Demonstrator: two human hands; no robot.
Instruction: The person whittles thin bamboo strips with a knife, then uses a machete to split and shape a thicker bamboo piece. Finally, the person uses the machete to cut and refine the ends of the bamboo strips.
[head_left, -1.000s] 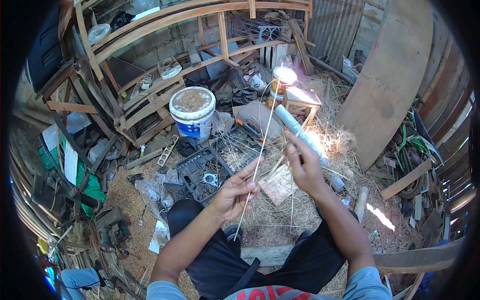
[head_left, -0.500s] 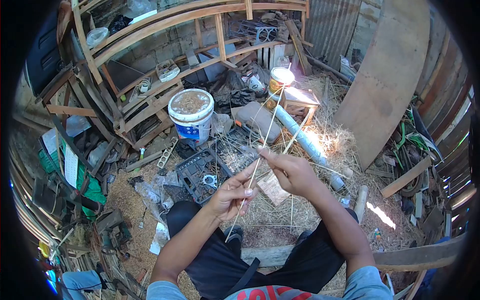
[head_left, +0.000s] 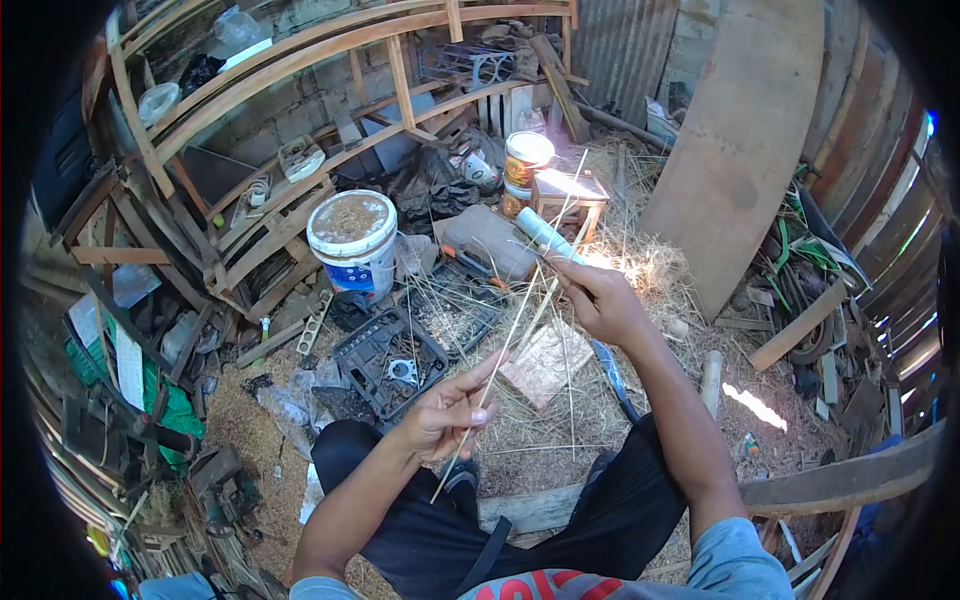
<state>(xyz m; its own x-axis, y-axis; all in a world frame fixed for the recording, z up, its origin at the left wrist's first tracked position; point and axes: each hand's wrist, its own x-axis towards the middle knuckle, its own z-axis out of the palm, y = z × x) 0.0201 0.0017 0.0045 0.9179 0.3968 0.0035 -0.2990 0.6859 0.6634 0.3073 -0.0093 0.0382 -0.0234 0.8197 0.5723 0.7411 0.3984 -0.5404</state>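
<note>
My left hand is closed around a thin pale strip, apparently split cane or bamboo, its lower end sticking out below the palm. Above and to the right, my right hand pinches near the strip's upper part; its fingertips are partly hidden. A second pale strip crosses close to those right fingers. Beneath my hands lies a flat wooden board. Beside it, near my right knee, is a knife-like blade with a dark handle. A light blue tube lies behind my right hand.
Several loose strips and shavings cover the ground. An open dark tool case lies left of the board, with a white bucket behind it. A small wooden stool stands beyond. At right leans a tall wooden panel.
My right hand has moved up and right, away from my left hand, which has shifted slightly down and left. The view has turned a little right, and the blade now shows.
</note>
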